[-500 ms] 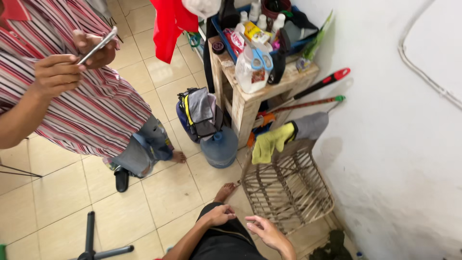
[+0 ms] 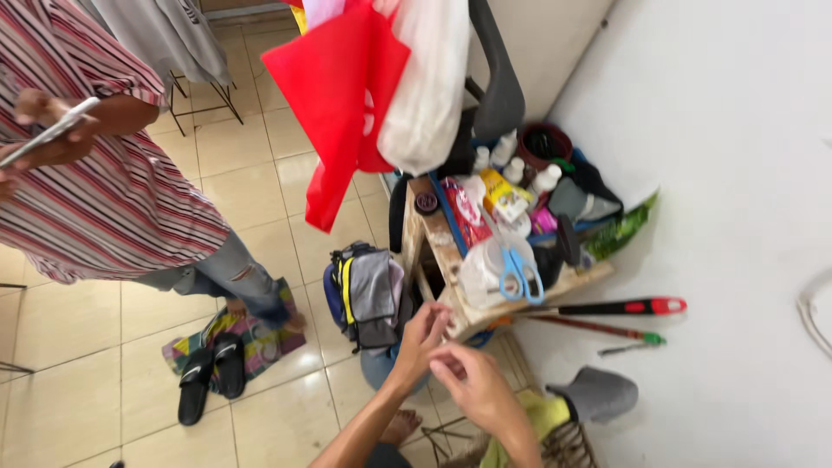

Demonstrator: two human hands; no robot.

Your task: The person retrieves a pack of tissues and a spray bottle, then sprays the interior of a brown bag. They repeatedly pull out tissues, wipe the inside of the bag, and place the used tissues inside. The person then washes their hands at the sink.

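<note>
My left hand [image 2: 422,336] is raised in front of me, its fingers apart and its fingertips at the near corner of a small wooden stand [image 2: 451,260]. Just below and to the right, my right hand [image 2: 475,388] shows its back to the camera, with its fingers curled toward the left wrist. I see nothing in either hand. The stand is crowded with bottles, packets and a clear tub holding blue-handled scissors [image 2: 518,270].
A person in a striped shirt [image 2: 113,199] stands at left holding a phone [image 2: 48,134]. A red bag [image 2: 342,95] and a white plastic bag [image 2: 429,78] hang overhead. On the floor are a backpack [image 2: 368,295], black sandals [image 2: 208,373], a wicker basket [image 2: 568,446] and long-handled tools [image 2: 607,308] by the wall.
The view has tilted up and closed in on the stand. Both my hands have risen from my lap toward the stand's corner. The striped-shirt person's phone has shifted left.
</note>
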